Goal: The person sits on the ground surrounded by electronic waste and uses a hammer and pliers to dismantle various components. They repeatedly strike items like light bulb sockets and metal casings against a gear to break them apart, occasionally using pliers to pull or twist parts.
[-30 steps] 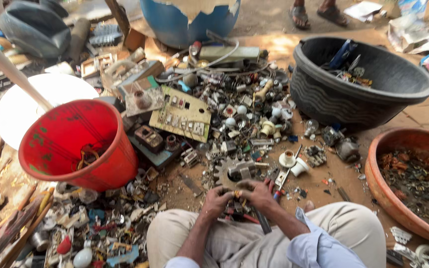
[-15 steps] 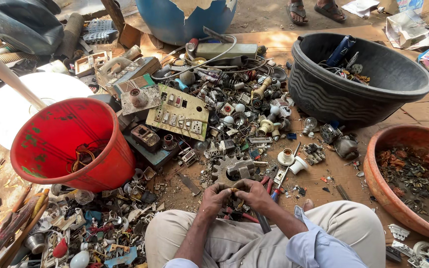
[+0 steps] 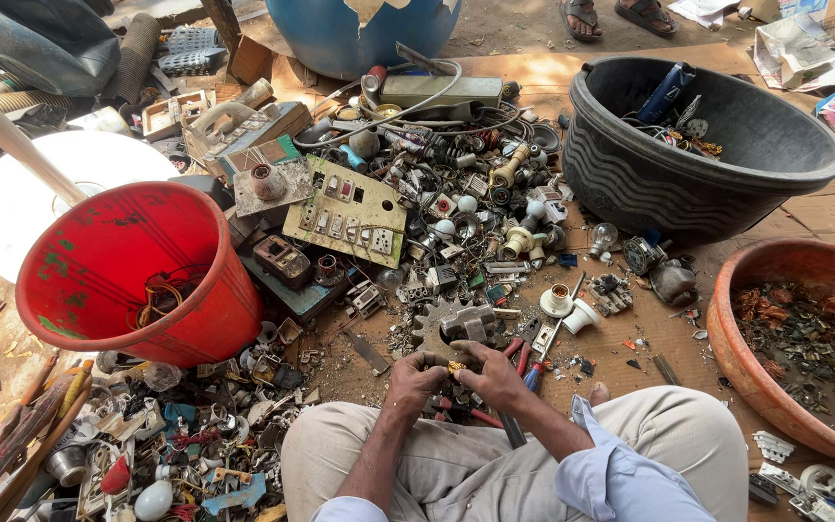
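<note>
I sit on the ground with my knees apart, both hands together in front of me. My left hand [image 3: 416, 379] and my right hand [image 3: 491, 375] pinch a small brass-coloured part [image 3: 454, 366] between their fingertips. Just beyond them lies a grey toothed gear [image 3: 439, 323] with a metal block on it. Red-handled pliers [image 3: 526, 350] and blue-handled pliers [image 3: 537, 367] lie by my right hand. A heap of old switches, sockets, bulbs and wires [image 3: 437, 193] spreads out ahead, with a cream switch panel [image 3: 348, 210] on it.
A red bucket [image 3: 137, 275] with a wire coil inside stands at the left. A black tub [image 3: 698, 145] of scrap sits at the far right, a terracotta basin [image 3: 794, 338] of metal bits at the near right. Another person's sandalled feet [image 3: 620, 14] show at the top.
My hands stay together on the small part, turning it slightly. The view has shifted a little; nothing else on the ground has moved.
</note>
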